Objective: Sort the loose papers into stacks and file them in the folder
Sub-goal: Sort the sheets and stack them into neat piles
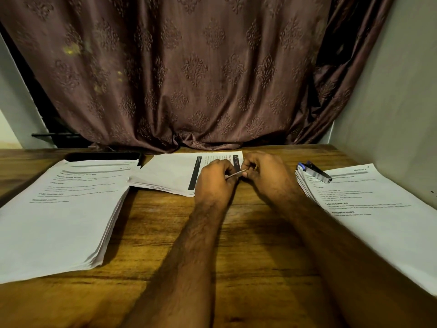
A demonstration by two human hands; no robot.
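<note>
1. Head view: a wooden bench (146, 233) runs across the frame, with a brown patterned curtain (189, 67) hanging behind its far edge and a pale wall (390, 91) on the right.
2. Three piles of printed paper lie on the bench. The left stack (63, 216) is thick and lies at an angle near the left edge.
3. The middle stack (170, 174) sits at the far centre, its top sheet showing a dark vertical bar and some print; its near right corner is hidden behind the hands.
4. The right stack (378, 216) lies along the right side, close to the wall, with headed text facing up.
5. A stapler (314, 172), blue at one end, rests on the far left corner of the right stack.
6. A dark flat object (104, 156) lies at the far edge of the bench, just behind the left stack; what it is cannot be told.
7. Both forearms reach in from the bottom, and the two hands meet over the near right part of the middle stack.
8. The left hand (216, 177) has its fingers curled, pinching one end of a small thin strip (236, 174).
9. The right hand (264, 172) has its fingers curled as well, pinching the other end of the same strip.
10. The strip is too small to identify.
</note>
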